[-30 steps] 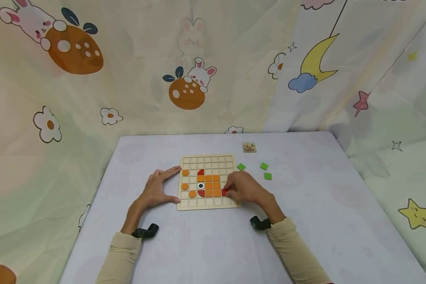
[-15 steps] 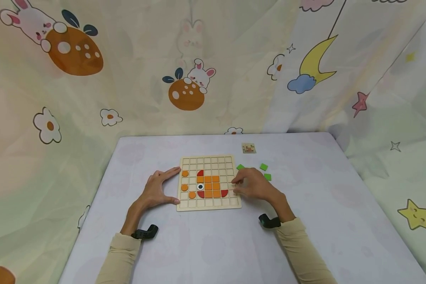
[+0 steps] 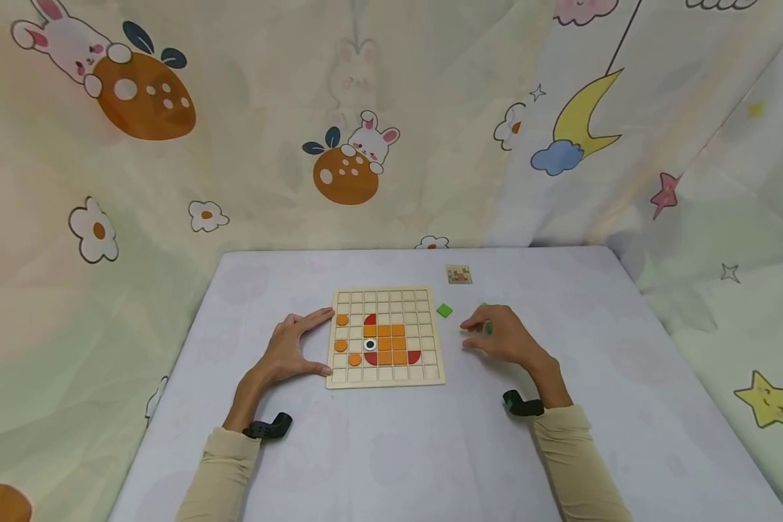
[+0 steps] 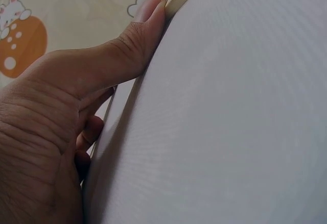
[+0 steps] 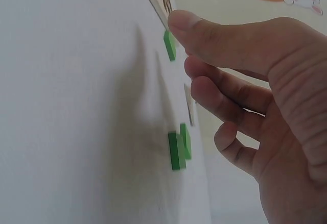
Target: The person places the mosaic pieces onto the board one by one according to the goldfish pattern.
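A wooden grid board [image 3: 423, 373] lies on the table with orange square tiles [image 3: 384, 357], orange discs [image 3: 341, 346], an eye tile [image 3: 370, 344] and red quarter-round pieces [image 3: 414, 357] on it. My left hand [image 3: 287, 346] spreads thumb and fingers against the board's left edge; in the left wrist view the thumb [image 4: 127, 50] presses at its corner. Right of the board, my right hand [image 3: 505, 333] hovers over the table, thumb and fingers apart with nothing between them. Below it are green square tiles [image 5: 177, 151], partly hidden by the hand in the head view.
Another green tile [image 3: 444, 310] lies near the board's right edge. A small patterned card [image 3: 460, 274] sits farther back. The white-covered table [image 3: 378, 464] ends at a cartoon-printed cloth backdrop [image 3: 254, 130].
The right hand has let go of the red quarter-round piece, which stays on the board, and moved right to above the green tiles. The left hand keeps its place.
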Tool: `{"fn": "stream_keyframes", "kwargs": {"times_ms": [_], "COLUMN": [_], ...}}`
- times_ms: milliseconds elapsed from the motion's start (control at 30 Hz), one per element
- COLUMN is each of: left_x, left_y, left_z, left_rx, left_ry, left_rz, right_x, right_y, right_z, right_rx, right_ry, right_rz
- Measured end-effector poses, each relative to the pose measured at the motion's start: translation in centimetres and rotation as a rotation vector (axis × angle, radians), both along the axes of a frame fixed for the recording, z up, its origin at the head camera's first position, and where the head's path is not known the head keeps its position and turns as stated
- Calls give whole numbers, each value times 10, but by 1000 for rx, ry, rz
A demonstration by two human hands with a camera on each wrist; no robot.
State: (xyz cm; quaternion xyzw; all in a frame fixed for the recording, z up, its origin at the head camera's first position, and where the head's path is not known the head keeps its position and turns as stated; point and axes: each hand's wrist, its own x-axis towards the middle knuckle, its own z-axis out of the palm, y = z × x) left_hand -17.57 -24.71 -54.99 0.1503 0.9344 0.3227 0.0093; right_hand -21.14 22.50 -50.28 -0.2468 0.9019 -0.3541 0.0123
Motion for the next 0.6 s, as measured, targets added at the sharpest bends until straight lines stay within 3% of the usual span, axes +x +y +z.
{"fn": "stream_keyframes", "kwargs": {"times_ms": [233,600], "left_x": [0,0], "left_y": [0,0], "left_z": [2,0], "left_rx": [-1,-4], "left_ry": [18,15], "left_rz": [-10,-5], "right_x": [-5,-11], "right_y": [22,51], "right_z": [-4,-11], "right_rx": [17,24], "right_ry": [-15,6], "right_rz": [-67,-92]}}
